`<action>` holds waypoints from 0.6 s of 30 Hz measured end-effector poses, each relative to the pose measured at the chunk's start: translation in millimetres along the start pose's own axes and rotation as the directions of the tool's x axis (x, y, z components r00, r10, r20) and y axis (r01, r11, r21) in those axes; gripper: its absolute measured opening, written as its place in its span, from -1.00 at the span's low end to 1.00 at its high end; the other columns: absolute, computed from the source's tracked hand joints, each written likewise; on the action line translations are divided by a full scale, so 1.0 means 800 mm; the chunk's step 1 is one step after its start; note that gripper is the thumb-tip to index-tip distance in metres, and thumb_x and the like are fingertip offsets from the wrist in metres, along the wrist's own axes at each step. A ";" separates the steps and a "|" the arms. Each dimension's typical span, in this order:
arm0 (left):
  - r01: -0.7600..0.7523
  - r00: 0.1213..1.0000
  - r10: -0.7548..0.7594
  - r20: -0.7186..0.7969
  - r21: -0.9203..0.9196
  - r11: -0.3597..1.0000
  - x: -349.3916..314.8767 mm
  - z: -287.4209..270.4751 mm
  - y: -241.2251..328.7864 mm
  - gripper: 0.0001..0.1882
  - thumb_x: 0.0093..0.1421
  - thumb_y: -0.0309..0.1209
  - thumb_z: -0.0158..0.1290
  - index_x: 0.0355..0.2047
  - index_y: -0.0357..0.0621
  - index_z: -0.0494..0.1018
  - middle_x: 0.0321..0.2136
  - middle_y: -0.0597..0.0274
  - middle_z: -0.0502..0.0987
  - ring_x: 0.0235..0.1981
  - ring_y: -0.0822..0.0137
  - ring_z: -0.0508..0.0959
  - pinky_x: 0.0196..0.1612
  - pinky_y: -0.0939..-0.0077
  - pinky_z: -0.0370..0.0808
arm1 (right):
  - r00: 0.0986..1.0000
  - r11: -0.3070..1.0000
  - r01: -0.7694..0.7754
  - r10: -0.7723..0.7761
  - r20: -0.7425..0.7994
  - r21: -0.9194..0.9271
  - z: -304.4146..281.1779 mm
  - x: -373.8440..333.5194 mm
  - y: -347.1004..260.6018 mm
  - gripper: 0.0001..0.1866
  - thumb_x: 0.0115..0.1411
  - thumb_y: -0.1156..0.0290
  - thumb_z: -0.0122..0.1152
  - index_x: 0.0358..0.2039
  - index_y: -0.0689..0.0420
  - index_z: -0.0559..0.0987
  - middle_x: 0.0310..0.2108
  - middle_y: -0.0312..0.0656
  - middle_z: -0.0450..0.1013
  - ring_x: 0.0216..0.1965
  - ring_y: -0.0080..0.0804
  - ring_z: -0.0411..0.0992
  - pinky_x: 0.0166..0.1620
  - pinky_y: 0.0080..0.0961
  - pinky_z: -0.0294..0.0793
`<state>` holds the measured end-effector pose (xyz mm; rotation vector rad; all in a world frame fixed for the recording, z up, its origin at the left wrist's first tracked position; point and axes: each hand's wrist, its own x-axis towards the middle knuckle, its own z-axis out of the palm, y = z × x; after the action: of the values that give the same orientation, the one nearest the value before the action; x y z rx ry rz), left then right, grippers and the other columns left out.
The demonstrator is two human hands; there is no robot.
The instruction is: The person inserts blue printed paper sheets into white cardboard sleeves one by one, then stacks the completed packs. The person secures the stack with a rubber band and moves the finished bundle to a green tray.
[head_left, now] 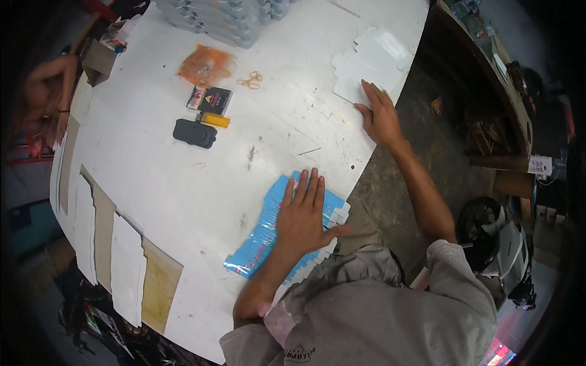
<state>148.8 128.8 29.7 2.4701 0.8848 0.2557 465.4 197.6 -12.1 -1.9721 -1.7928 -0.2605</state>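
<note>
My left hand lies flat, fingers stretched, on a fanned stack of blue printed card blanks near the table's front edge. White notched edges of the blanks stick out beside my thumb. Farther off to the right, my right hand reaches to the table's right edge. Its fingertips rest at the near edge of some white die-cut card blanks, with the thumb spread apart from the fingers. Whether the fingertips press on the card or only touch it, I cannot tell.
On the white table lie a cigarette pack, yellow lighter, black case, orange plastic bag and rubber bands. Tall stacks of grey-white blanks stand at the back. Cardboard strips line the left edge.
</note>
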 end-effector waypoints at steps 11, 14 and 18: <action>0.019 0.994 -0.012 -0.111 0.063 0.998 0.002 0.005 0.002 -0.31 0.35 -0.25 0.02 0.41 -0.33 0.22 0.40 -0.24 0.25 0.42 -0.19 0.26 0.44 -0.19 0.12 | 0.950 0.925 -0.048 -0.074 0.302 0.378 -0.062 -0.074 -0.138 -0.69 0.28 0.49 0.23 0.03 0.22 0.59 -0.25 0.23 0.54 -0.21 0.18 0.53 -0.14 -0.07 0.54; -0.003 1.000 0.007 -0.023 0.180 0.984 0.000 0.003 0.003 -0.27 0.34 -0.22 0.04 0.43 -0.33 0.18 0.47 -0.22 0.11 0.48 -0.16 0.15 0.49 -0.26 -0.02 | 0.730 0.748 -0.454 0.000 0.684 0.485 -0.090 -0.088 -0.157 -0.73 0.29 0.44 0.25 -0.02 0.22 0.61 -0.29 0.26 0.57 -0.21 0.21 0.58 -0.18 -0.01 0.55; 0.010 1.000 -0.010 0.004 0.049 0.999 0.002 0.004 -0.002 -0.27 0.32 -0.16 0.06 0.40 -0.33 0.24 0.45 -0.21 0.17 0.48 -0.17 0.15 0.50 -0.28 -0.06 | 0.866 0.882 -0.350 0.176 0.468 0.315 -0.058 -0.070 -0.122 -0.73 0.30 0.41 0.24 -0.02 0.20 0.63 -0.23 0.23 0.59 -0.13 0.19 0.59 -0.13 -0.02 0.55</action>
<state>149.8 129.6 26.4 2.5098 0.9115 0.2283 369.8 131.4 24.2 -2.0439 -1.6093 0.6278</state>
